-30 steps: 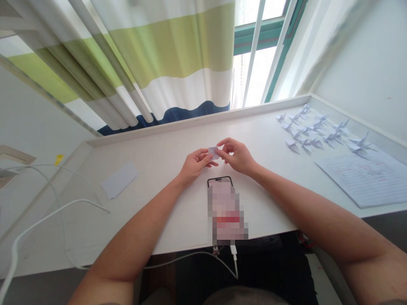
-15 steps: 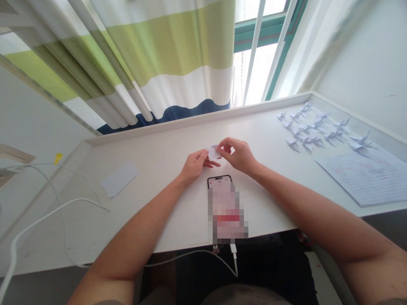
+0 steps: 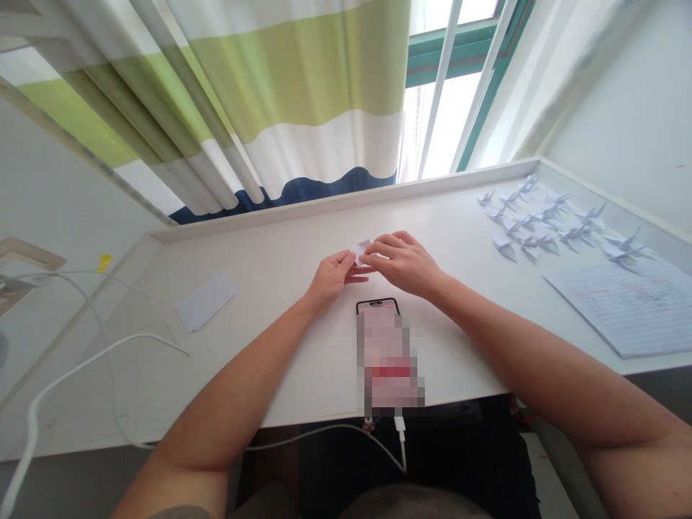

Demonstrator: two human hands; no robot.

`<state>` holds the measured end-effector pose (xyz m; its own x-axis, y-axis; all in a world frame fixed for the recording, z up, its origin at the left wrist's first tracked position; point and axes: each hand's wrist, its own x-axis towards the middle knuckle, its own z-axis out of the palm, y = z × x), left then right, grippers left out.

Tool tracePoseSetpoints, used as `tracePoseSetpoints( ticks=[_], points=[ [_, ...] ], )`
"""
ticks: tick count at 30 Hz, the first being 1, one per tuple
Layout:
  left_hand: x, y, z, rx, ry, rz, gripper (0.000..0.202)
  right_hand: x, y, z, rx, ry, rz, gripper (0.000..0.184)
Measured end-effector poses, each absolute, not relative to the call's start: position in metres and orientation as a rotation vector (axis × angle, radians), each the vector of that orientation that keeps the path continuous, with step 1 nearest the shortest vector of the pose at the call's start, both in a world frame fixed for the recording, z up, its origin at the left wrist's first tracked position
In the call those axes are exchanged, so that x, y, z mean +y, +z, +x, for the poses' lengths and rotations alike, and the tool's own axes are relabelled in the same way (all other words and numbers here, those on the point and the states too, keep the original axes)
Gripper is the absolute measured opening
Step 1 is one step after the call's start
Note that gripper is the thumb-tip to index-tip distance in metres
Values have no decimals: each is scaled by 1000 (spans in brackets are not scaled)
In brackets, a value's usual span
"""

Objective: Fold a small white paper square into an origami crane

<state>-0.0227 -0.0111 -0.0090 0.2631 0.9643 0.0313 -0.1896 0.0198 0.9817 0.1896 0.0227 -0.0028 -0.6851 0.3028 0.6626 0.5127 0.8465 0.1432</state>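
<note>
A small piece of folded white paper [image 3: 361, 249] is held between my two hands above the middle of the white desk. My left hand [image 3: 334, 277] pinches its left edge between thumb and fingers. From the right, my right hand [image 3: 403, 261] is closed over the other side, its fingertips pressed on the paper and hiding much of it. Just below my hands a phone [image 3: 377, 306] lies face up, its screen mostly blurred, with a white cable plugged into its lower end.
Several folded paper cranes [image 3: 540, 220] stand at the desk's back right. Nearer lies a lined sheet with writing [image 3: 621, 310]. A few white paper sheets [image 3: 208, 299] rest on the left, beside a looping white cable [image 3: 145, 337]. A raised rim [image 3: 281, 211] edges the desk's back.
My right hand has shifted its fingers leftward and lower over the paper, covering more of it. My left hand keeps its pinch. The whole view has moved slightly.
</note>
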Motion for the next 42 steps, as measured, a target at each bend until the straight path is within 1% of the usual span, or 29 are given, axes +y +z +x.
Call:
tracePoseSetpoints(
  ticks=[5, 10, 16, 19, 22, 26, 29, 32, 35, 39, 42],
  points=[
    [-12, -9, -26, 781, 1058, 1179, 49, 24, -1, 189, -2347, -353, -570, 26],
    [-12, -9, -30, 730, 1004, 1200, 56, 25, -4, 192, -2283, -102, -636, 22],
    [-12, -8, -29, 782, 1009, 1197, 51, 19, -2, 192, -2155, 211, -675, 21],
    [-13, -7, -25, 833, 1008, 1198, 47, 14, 2, 188, -2066, 313, -740, 19],
    [-14, -6, -20, 900, 1045, 1177, 50, 11, 3, 184, -2049, 383, -755, 19],
    [-14, -8, -15, 971, 1100, 1165, 51, 13, -3, 180, -2029, 351, -752, 18],
    [-15, -9, -13, 997, 1141, 1170, 54, 16, -8, 178, -2027, 233, -761, 5],
    [-16, -9, -11, 995, 1169, 1212, 60, 19, -9, 176, -2055, 50, -756, 12],
    [-19, -9, -8, 1002, 1168, 1272, 59, 19, -9, 174, -2052, -70, -753, 13],
    [-21, -8, -4, 1022, 1181, 1323, 55, 17, -10, 173, -2056, -3, -818, 13],
    [-23, -9, -3, 1054, 1189, 1365, 44, 17, -11, 173, -2069, 51, -809, 9]
  ],
)
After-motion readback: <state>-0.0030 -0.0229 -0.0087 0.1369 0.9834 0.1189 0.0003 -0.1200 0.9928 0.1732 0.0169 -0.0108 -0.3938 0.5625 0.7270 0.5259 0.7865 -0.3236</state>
